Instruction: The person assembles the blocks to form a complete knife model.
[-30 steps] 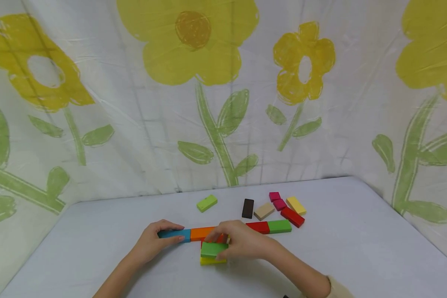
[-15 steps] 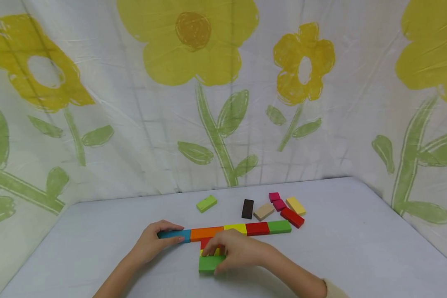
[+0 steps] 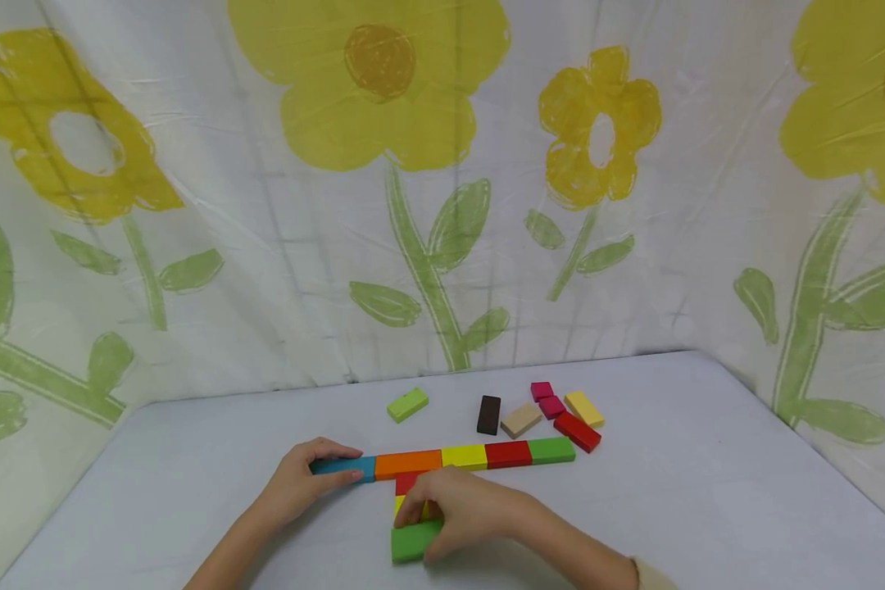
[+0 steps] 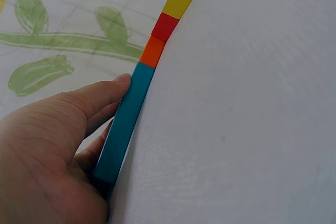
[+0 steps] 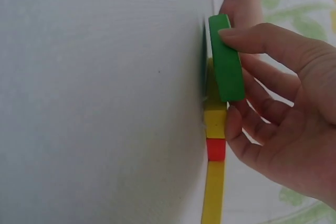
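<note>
A row of wooden blocks lies on the table: blue [image 3: 347, 469], orange [image 3: 408, 464], yellow [image 3: 465, 456], red [image 3: 508, 454] and green at the right end. My left hand [image 3: 295, 479] pinches the blue block between thumb and fingers. Below the orange block, a second red block [image 3: 409, 483] and a yellow block [image 3: 401, 510] form a column toward me, partly covered by my right hand [image 3: 475, 508]. That hand pinches a green block [image 3: 413, 542] at the column's near end; in the right wrist view this green block [image 5: 228, 61] appears slightly tilted.
Loose blocks lie behind the row: light green [image 3: 408, 405], dark brown [image 3: 489, 415], tan [image 3: 521, 420], two small pink ones [image 3: 551, 406], pale yellow [image 3: 584, 408] and red [image 3: 577, 431]. A flower-printed curtain [image 3: 265, 246] hangs behind the table.
My right hand has moved the green block toward me, from over the yellow block to the column's near end. My left hand stays on the blue block.
</note>
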Demonstrator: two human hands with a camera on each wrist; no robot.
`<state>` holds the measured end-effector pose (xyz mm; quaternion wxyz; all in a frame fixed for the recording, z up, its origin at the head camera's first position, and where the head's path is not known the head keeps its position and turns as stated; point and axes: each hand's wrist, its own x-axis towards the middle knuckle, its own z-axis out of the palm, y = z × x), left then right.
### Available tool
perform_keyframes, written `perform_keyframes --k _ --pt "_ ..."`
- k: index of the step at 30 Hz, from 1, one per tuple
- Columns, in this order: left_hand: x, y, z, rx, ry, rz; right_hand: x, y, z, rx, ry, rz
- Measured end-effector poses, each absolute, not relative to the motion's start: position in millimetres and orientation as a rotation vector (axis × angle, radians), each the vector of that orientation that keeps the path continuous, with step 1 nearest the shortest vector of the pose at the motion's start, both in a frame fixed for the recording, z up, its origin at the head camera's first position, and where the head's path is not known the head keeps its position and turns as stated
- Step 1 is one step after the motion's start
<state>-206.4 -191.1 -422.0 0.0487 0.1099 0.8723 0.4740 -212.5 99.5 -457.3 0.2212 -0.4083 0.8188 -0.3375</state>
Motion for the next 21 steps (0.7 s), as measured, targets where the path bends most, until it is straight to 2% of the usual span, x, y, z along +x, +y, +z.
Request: perform_keyframes --k 7,15,21 --pt "-207.0 -191.8 -422.1 0.339 2.662 1.438 -201.7 94.7 -441.6 -1.155 2.268 -0.877" --pt "-207.4 -191.8 -422.3 0.343 2.674 1.427 -211.0 96.8 -460.8 -1.228 2.292 -0.830" --pt "-207.5 -191.5 -422.5 0.336 2.685 1.411 -190.7 93.2 -417.7 -1.192 2.297 -0.813"
